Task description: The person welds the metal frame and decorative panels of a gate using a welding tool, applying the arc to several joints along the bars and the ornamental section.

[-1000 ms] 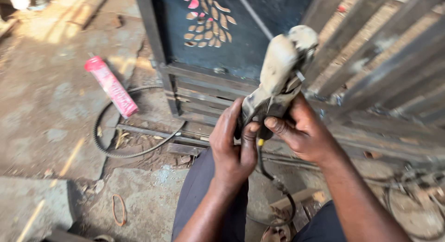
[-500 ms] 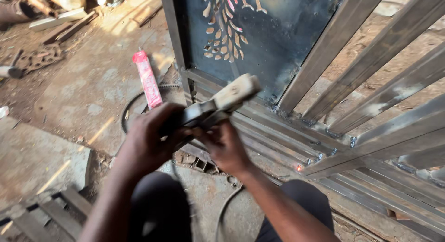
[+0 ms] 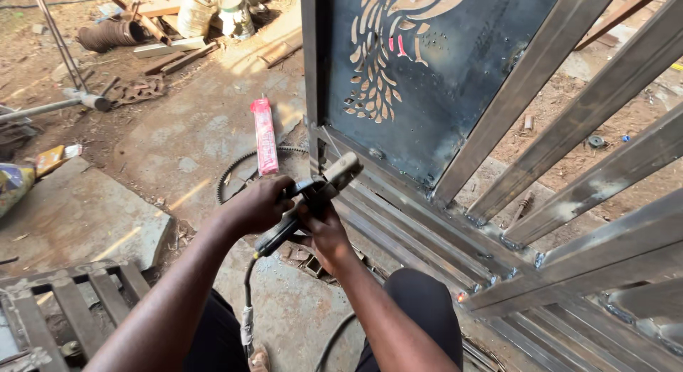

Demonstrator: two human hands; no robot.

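Both hands grip the electrode holder (image 3: 313, 201): left hand (image 3: 256, 205) clenched, right hand (image 3: 324, 233) beneath; gate frame (image 3: 427, 222) beyond (joints mostly welded, one glowing).

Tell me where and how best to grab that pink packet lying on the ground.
Grip the pink packet across its long, narrow middle, coming from above. It lies flat on the concrete, so only its top and long edges are free; its near end sits by the black hose.
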